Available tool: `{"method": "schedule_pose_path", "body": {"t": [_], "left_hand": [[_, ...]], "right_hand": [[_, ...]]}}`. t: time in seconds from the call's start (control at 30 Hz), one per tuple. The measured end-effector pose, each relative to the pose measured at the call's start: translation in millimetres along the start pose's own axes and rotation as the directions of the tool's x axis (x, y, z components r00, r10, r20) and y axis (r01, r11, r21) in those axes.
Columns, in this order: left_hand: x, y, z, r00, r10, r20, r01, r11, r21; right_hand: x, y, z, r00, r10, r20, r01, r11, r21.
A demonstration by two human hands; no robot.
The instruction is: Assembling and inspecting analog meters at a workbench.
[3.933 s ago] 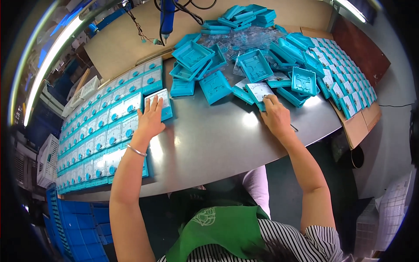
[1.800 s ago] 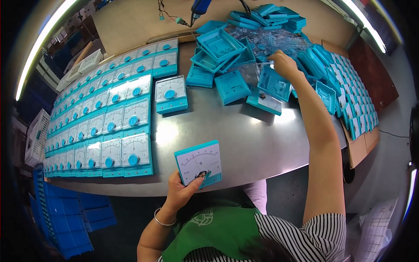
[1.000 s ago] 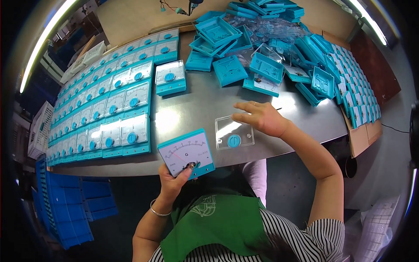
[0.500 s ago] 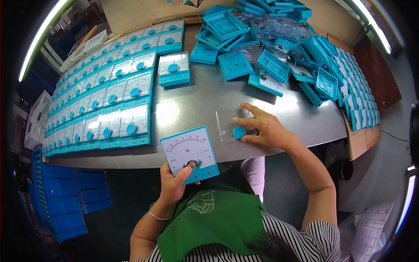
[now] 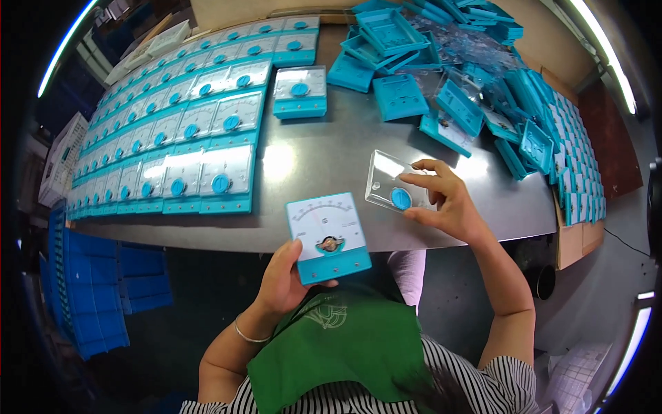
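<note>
Right hand (image 5: 452,205) pinches the clear rectangular plastic cover (image 5: 383,181) with round blue knob (image 5: 400,199), now tilted, previously flat on the grey metal table (image 5: 310,159), so both parts are held, left hand (image 5: 283,279) gripping the boxy teal-and-white plastic meter (image 5: 327,228) by the near edge

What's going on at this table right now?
A person's left hand holds a teal meter with its white dial face uncovered. The right hand grips a clear cover with a blue knob by its right side; cover and meter are apart. On the left, covered meters lie in rows, with a single covered meter set apart from them. Across the metal table are heaped teal cases and clear plastic parts.
</note>
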State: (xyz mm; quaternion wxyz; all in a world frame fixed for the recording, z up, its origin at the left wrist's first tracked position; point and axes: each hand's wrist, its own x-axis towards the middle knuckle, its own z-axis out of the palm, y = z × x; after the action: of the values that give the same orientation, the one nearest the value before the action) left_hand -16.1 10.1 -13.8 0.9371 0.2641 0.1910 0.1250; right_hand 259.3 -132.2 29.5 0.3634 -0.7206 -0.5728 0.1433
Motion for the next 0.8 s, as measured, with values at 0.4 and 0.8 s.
{"method": "schedule_pose_path", "body": {"t": [0.4,0.8], "left_hand": [[4.0,-17.5,24.4,0.972,-0.200,0.127,0.214,0.971,-0.111],[1.2,-27.8,22.1,0.956,-0.233,0.177,0.268,0.940,-0.211]], "right_hand": [[-11.2,-50.8,25.8,0.974,0.014,0.226,-0.061,0.978,0.201],[-20.0,-48.2,27.0,0.958,0.040,0.283,-0.107,0.969,0.224]]}}
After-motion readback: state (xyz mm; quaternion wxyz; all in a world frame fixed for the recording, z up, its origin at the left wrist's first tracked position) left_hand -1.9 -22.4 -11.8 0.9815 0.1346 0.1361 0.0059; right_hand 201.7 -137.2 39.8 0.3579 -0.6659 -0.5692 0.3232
